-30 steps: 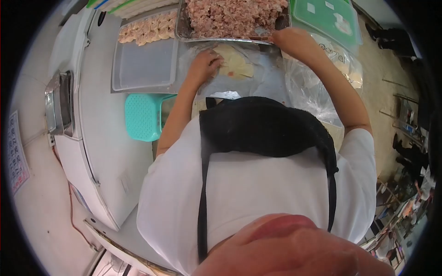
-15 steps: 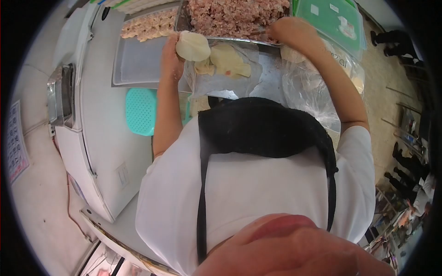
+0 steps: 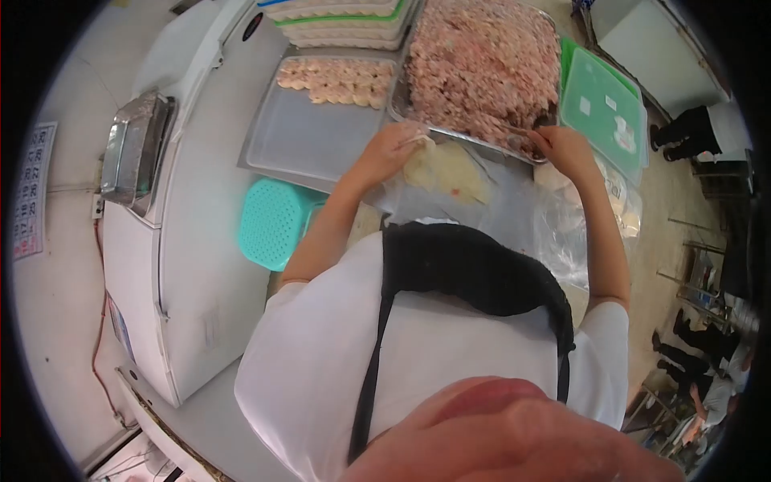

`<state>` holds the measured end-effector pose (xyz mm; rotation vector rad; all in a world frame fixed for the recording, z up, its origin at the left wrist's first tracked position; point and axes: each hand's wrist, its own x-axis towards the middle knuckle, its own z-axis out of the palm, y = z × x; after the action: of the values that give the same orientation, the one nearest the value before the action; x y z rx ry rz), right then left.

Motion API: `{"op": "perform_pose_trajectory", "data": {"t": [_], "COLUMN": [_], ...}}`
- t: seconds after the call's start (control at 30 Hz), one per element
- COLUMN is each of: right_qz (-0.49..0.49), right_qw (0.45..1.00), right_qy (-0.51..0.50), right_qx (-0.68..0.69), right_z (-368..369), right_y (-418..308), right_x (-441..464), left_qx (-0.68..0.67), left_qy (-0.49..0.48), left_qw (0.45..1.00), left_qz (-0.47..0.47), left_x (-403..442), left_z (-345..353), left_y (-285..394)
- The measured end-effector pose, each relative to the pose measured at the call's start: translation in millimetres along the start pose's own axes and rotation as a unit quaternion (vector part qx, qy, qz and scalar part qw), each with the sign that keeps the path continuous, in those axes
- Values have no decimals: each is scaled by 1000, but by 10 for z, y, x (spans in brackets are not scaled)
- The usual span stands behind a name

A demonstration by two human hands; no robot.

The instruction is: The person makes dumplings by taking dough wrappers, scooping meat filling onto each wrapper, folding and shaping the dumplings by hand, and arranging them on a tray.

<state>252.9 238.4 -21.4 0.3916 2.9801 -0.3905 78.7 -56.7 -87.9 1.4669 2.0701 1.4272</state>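
My left hand (image 3: 393, 151) is closed, its fingers curled around a pale dough wrapper (image 3: 421, 143), mostly hidden by the fingers. Below it, more flat wrappers (image 3: 458, 178) lie on a clear plastic sheet. My right hand (image 3: 564, 151) grips a thin utensil (image 3: 518, 130) at the near right corner of a metal tray (image 3: 454, 135) heaped with minced meat filling (image 3: 482, 68). The utensil's tip is in the meat, so its kind cannot be made out. Left of that tray, rows of filled dumplings (image 3: 337, 80) sit on a grey tray (image 3: 293, 145).
Stacked containers (image 3: 341, 28) with green and blue rims stand at the back. Green lids (image 3: 602, 108) lie on the right, above a plastic bag (image 3: 562, 233) of wrappers. A turquoise basket (image 3: 273, 225) is beside the white freezer (image 3: 193, 217). People (image 3: 699, 132) are farther right.
The view has shifted, showing more of the trays. The wrapper, earlier held flat and round, is now mostly covered by my left fingers. My right hand stays at the meat tray's near corner.
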Motion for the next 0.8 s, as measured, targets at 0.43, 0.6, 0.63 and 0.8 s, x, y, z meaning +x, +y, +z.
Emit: {"op": "perform_pose_trajectory", "data": {"t": [0.43, 0.6, 0.63, 0.8], "right_qz": [32, 129, 131, 87], "right_qw": [961, 879, 865, 895], "right_qy": [23, 126, 148, 254], "right_qx": [275, 442, 462, 357], "right_z": [465, 236, 234, 486], "right_y": [-338, -687, -709, -752], "right_x": [260, 212, 228, 278], "left_qx": [-432, -668, -692, -781], "left_qy": [-101, -6, -3, 49], "left_qw": [834, 709, 691, 581], "left_qz": [-327, -227, -209, -222], "left_x": [248, 825, 943, 1328], "left_z": [-211, 45, 68, 81], "left_y": [-218, -130, -38, 472]}}
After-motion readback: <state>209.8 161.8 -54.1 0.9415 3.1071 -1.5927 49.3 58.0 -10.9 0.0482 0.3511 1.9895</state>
